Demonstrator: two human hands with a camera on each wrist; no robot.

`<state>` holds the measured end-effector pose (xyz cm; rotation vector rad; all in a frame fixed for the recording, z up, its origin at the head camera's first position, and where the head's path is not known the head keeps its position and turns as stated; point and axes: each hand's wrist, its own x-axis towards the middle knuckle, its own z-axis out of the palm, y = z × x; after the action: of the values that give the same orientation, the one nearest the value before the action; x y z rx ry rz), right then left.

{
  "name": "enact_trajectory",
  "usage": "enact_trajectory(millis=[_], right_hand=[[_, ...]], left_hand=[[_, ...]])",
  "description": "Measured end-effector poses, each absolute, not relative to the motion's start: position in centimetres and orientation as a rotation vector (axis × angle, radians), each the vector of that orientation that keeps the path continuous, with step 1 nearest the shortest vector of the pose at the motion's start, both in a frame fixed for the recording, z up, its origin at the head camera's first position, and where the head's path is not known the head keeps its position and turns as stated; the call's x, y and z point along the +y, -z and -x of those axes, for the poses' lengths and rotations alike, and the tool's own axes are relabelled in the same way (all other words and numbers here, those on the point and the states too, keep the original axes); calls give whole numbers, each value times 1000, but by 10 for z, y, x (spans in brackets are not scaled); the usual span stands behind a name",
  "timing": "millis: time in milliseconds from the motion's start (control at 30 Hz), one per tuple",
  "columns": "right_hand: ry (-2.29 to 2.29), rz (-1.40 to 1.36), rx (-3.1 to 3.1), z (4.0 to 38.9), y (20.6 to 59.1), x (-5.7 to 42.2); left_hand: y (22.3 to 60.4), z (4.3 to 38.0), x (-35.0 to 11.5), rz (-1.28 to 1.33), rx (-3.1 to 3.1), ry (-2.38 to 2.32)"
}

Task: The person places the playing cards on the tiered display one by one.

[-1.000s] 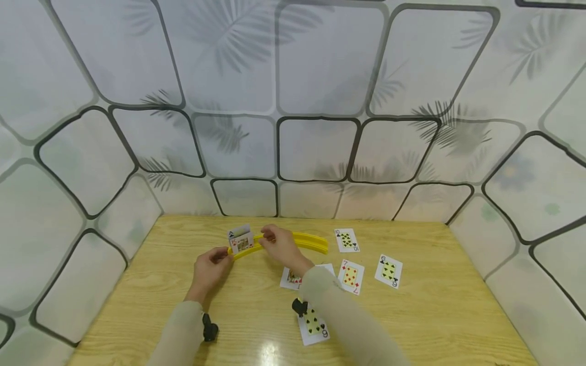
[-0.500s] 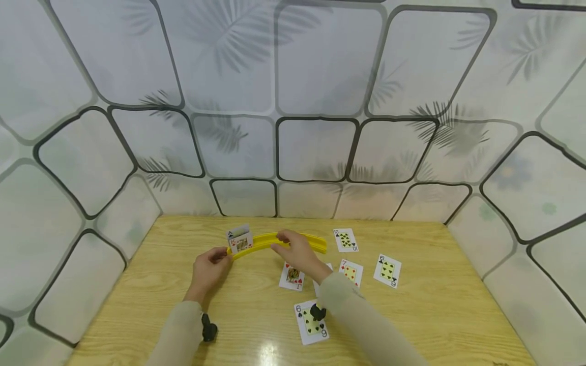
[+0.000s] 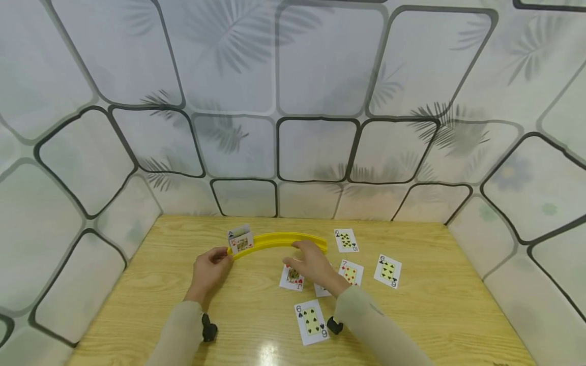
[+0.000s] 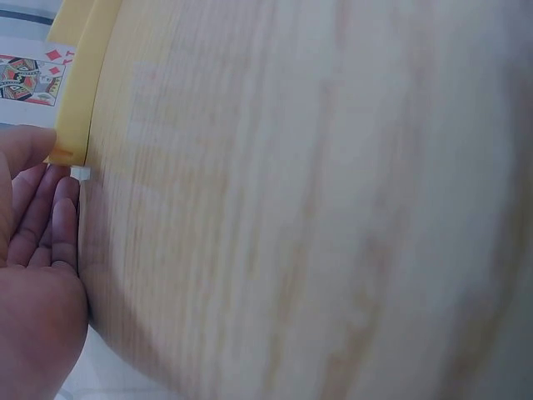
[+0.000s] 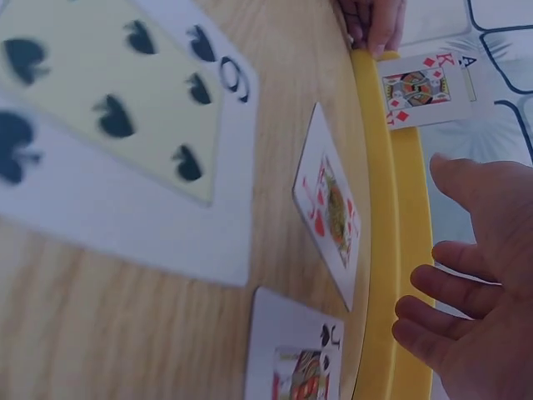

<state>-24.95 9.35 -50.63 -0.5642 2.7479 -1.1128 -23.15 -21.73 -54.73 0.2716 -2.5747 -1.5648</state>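
A curved yellow card holder [image 3: 274, 239] lies toward the back of the table. In its left end stand a king of diamonds [image 3: 242, 245] and, behind that, an ace [image 3: 239, 231]. My left hand [image 3: 210, 272] pinches this end, the thumb [image 4: 33, 143] on its edge in the left wrist view. My right hand [image 3: 313, 263] holds nothing; its fingers are spread near the holder's right part. Below it lie a jack of hearts [image 3: 293, 279] and a jack of spades [image 5: 291, 367], the latter partly hidden by the right hand in the head view.
Face up on the wooden table [image 3: 247, 315] lie a six of spades [image 3: 312, 323] in front, a seven of diamonds [image 3: 351, 273], a ten of clubs [image 3: 346, 240] and a six of clubs [image 3: 388, 271] to the right. Patterned walls [image 3: 316, 147] enclose the back and sides.
My right hand has moved away from beside the king, rightward along the holder and toward me, its fingers spreading. My left hand and the standing cards have stayed in place.
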Motion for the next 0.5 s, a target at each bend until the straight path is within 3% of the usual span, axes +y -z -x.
enact_trajectory(millis=[500], right_hand=[[758,565,2903,231,521,115]], left_hand=[[548,231,-217,-297,-2583,1587]])
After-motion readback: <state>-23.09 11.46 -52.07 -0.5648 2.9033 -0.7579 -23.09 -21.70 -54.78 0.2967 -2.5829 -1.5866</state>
